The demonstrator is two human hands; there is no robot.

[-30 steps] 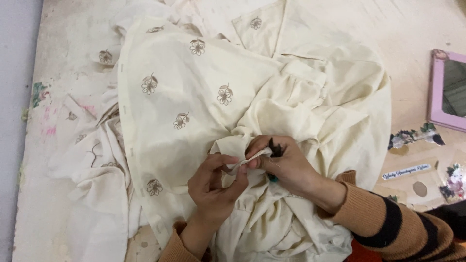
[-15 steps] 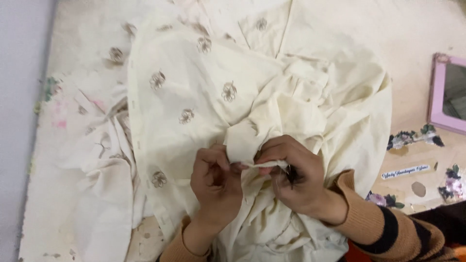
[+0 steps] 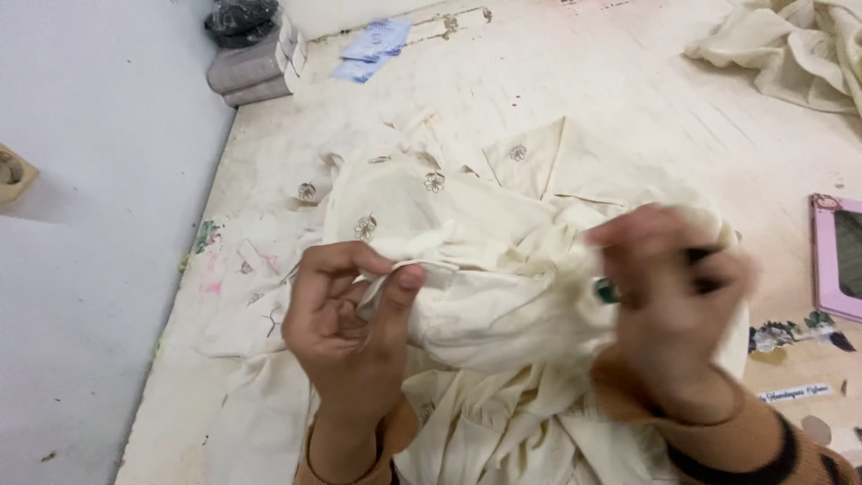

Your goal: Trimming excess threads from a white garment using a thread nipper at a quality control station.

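Cream embroidered garment [image 3: 485, 224], one, is spread crumpled on the floor [image 3: 628, 81] and lifted between two hands. One fold is pinched between thumb and fingers of the left hand [image 3: 346, 314]. The right hand [image 3: 673, 296], blurred, is closed around bunched cloth and a small dark object [image 3: 606, 290]. A second cream cloth [image 3: 790, 45] lies well apart.

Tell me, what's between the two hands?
In the head view, a bunched fold of the cream garment spans from the left hand, which pinches it, to the blurred right hand.
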